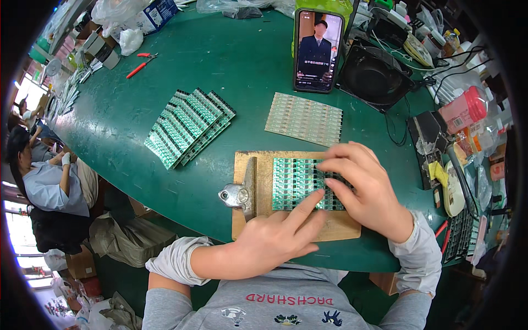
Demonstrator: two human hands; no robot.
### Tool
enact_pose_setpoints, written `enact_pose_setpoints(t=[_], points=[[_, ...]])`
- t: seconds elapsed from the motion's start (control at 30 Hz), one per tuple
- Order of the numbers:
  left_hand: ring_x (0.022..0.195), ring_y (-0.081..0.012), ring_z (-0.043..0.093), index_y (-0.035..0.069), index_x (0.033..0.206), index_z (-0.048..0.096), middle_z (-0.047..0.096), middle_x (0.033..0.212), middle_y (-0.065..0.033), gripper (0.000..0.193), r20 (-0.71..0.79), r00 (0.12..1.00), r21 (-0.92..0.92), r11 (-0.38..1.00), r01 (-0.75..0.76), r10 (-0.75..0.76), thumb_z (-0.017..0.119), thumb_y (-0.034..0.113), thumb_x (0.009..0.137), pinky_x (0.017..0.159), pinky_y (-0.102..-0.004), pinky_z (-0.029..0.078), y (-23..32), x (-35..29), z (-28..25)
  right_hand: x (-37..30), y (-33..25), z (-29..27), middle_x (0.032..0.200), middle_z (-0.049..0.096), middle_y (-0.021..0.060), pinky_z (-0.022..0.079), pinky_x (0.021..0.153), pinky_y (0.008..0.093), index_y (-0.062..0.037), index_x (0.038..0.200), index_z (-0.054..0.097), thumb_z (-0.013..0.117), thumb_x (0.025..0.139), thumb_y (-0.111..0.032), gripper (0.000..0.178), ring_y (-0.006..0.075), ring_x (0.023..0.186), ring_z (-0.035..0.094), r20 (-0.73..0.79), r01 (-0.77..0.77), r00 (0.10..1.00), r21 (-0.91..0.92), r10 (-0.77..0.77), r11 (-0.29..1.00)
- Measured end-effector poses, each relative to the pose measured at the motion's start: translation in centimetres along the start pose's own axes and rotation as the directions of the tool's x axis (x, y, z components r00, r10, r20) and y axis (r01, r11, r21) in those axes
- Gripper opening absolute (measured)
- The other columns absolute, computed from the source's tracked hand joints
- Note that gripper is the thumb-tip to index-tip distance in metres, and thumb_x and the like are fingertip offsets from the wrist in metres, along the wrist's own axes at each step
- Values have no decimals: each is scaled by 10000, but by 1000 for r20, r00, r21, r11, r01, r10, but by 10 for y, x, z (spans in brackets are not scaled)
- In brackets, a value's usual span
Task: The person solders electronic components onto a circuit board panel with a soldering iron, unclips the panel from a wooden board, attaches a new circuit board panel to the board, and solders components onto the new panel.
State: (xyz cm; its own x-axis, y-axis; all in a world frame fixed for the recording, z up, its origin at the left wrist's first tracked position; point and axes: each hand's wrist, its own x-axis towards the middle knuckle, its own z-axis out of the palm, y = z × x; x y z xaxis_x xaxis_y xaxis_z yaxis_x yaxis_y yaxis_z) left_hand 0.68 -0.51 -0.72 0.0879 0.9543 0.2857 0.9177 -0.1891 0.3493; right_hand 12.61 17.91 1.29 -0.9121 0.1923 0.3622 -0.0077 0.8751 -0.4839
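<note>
A green circuit board panel (284,184) with rows of small black parts lies on a brown clipboard (335,226) with a metal clip (236,195). My left hand (275,236) comes in from the near side, its index finger stretched onto the panel's near middle and the other fingers partly bent. Over the panel's right part arches my right hand (366,187). Its thumb and index fingertips rest on the rows of black parts, a gap between them, and nothing shows in the gap. That hand hides the panel's right end.
Populated green panels (187,129) lie stacked at the left; a bare-looking panel (305,118) lies beyond the clipboard. A phone (318,52) stands upright at the back. Red-handled pliers (140,65) lie far left. A black fan-like box (377,74), cables and bottles crowd the right. Another person (52,179) sits at left.
</note>
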Motion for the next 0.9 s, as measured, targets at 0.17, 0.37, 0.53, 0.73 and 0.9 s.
enact_pose_setpoints(t=[0.17,0.37,0.53,0.73,0.9], points=[[825,-237,655,-21,1299,458,521,1234,-180,880,-230,959,-355,932,74,-164,800,461,646,623,-291,550,7,-8,-1,-20,-30,-12,824,587,71,465,722,368,-41,873,625,711,723,-124,192,227,713,577,-59,221,974,16,-220,975],[953,-357,623,-71,1383,308,496,1208,-256,1024,-340,937,-511,852,-111,-82,796,479,670,678,-357,550,18,4,3,-27,-48,8,748,543,23,448,656,289,-57,842,612,626,693,-154,178,175,655,543,-71,412,901,-171,-428,895],[801,-272,647,-25,1261,469,601,1004,-168,638,-143,963,-637,766,88,-229,767,263,775,628,-339,530,29,-8,-17,-36,-50,-7,719,524,10,455,648,283,-69,829,608,632,674,-149,176,172,646,535,-46,422,898,-192,-437,886],[641,-156,621,-2,886,649,647,758,-97,44,-143,935,-744,658,114,-324,650,30,856,555,-261,473,27,-36,-83,-37,-63,-14,1059,607,146,479,823,412,-6,1162,554,777,712,-166,527,322,911,603,-250,214,954,192,-163,958],[511,-99,315,51,867,393,348,664,-13,148,-485,841,-860,304,-410,-238,507,75,958,418,-241,265,54,-25,-147,-53,-104,18,1294,482,218,401,970,421,6,1383,339,708,813,-201,710,366,1163,504,222,26,959,556,-178,831]])
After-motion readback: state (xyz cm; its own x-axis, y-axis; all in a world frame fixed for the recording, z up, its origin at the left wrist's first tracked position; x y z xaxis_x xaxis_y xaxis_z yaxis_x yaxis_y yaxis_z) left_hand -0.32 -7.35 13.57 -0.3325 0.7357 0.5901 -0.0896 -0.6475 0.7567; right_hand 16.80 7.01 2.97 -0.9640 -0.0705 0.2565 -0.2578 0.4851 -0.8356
